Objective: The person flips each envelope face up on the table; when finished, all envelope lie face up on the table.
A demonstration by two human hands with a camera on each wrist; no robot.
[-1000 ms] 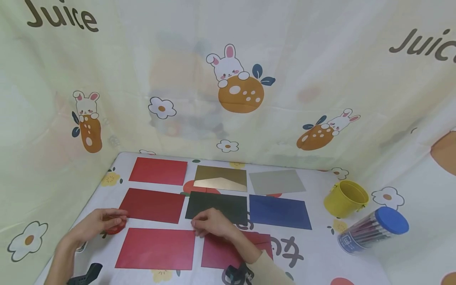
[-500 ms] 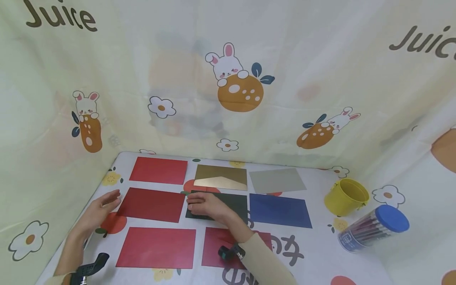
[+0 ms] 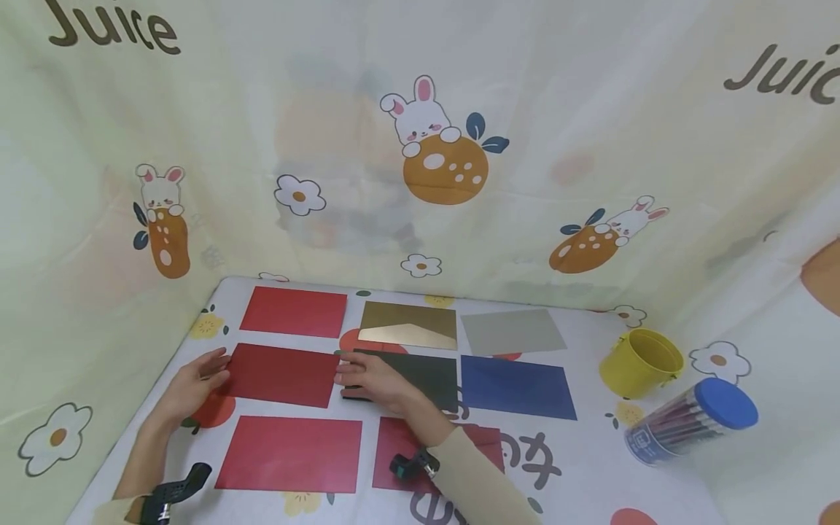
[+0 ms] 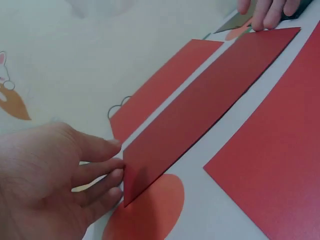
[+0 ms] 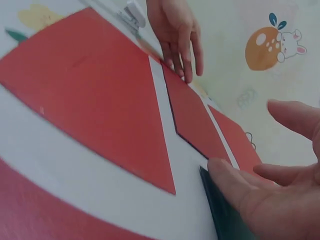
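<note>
A dark red envelope (image 3: pixel 282 375) lies flat in the middle of the left column. At its left short edge is my left hand (image 3: pixel 190 386), thumb and fingers spread loosely; in the left wrist view the fingertips touch that edge. My right hand (image 3: pixel 374 379) is at the opposite short edge, over the left part of a dark green envelope (image 3: pixel 429 375). Its fingers are relaxed, with the fingertips beside or on the red edge. A brighter red envelope (image 3: pixel 295 312) lies behind, and another red envelope (image 3: pixel 289 453) lies in front.
Farther right lie a gold envelope (image 3: pixel 407 321), a grey envelope (image 3: pixel 514 332) and a blue envelope (image 3: pixel 518 388). A crimson envelope (image 3: pixel 394 467) is partly under my right forearm. A yellow bucket (image 3: pixel 617 372) and a blue-lidded pen tub (image 3: pixel 682 430) stand at the right.
Both hands have moved away from the front row to the middle row. My left hand has come right to the dark red envelope's edge, and my right hand has shifted left toward it.
</note>
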